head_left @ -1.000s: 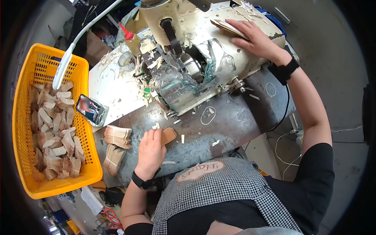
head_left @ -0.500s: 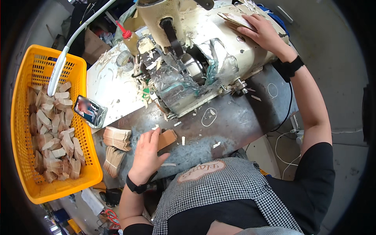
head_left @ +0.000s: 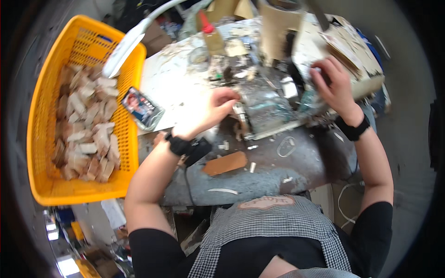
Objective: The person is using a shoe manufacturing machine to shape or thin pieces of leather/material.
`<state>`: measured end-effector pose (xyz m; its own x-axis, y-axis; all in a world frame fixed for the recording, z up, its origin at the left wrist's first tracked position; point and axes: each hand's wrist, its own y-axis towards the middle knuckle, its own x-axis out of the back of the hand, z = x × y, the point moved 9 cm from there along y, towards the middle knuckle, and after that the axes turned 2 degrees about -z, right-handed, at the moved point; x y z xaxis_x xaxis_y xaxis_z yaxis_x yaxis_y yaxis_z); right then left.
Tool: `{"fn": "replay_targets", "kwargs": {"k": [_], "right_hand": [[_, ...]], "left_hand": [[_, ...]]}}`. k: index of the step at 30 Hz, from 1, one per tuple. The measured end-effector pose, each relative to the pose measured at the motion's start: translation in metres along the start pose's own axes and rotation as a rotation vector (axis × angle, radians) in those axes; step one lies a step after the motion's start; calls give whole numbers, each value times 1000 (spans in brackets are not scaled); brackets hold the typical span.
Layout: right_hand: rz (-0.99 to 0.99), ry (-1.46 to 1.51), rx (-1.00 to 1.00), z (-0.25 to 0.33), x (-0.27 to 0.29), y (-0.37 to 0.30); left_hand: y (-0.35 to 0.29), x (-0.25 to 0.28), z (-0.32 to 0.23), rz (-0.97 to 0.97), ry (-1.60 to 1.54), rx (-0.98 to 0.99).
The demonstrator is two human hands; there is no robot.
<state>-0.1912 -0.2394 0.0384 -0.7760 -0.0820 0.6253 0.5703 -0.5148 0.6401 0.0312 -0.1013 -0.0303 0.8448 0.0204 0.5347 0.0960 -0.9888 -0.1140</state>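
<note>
My left hand point(head_left: 221, 105) is at the left front corner of a cream bench machine point(head_left: 282, 32), its fingers curled and pressed together. What they hold, if anything, is hidden. My right hand point(head_left: 334, 88) hovers, blurred, over the machine's right part, with fingers bent, thumb apart and nothing visible between them. Just beyond it, a stack of thin flat pieces point(head_left: 344, 56) lies on top of the machine. Clear plastic film point(head_left: 269, 109) covers the machine's front. A flat brown piece point(head_left: 225, 163) lies on the table below my left hand.
At the left stands a yellow basket point(head_left: 83, 198) full of pale bundled pieces point(head_left: 85, 132). A lit phone point(head_left: 141, 107) leans beside it, under a white lamp arm point(head_left: 124, 53). A red-tipped bottle point(head_left: 212, 39) stands behind. Scraps and a ring-shaped loop point(head_left: 286, 146) lie on the table.
My left hand has left the brown piece and moved up to the machine. My right hand has come off the stack, toward me. The view has shifted, and my left arm now mostly covers the tied bundles.
</note>
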Motion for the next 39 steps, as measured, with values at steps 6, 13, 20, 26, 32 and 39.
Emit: {"fn": "replay_targets", "kwargs": {"k": [6,13,20,26,32,39], "right_hand": [[-29,-97,25,5,-2,1],[10,-150,23,8,-9,5],[28,-231,92,12,-14,2],[90,-281,93,-7,-13,-9],[98,-322,28,-14,-14,-14],[102,-353,34,-16,-14,-15]], "left_hand": [[48,-33,40,238,-437,176],[86,-91,72,533,-679,153],[117,-174,125,867,-868,-103],[110,-161,86,867,-806,-251],[123,-190,88,827,-531,-414],[128,-194,88,736,-211,-562]]}}
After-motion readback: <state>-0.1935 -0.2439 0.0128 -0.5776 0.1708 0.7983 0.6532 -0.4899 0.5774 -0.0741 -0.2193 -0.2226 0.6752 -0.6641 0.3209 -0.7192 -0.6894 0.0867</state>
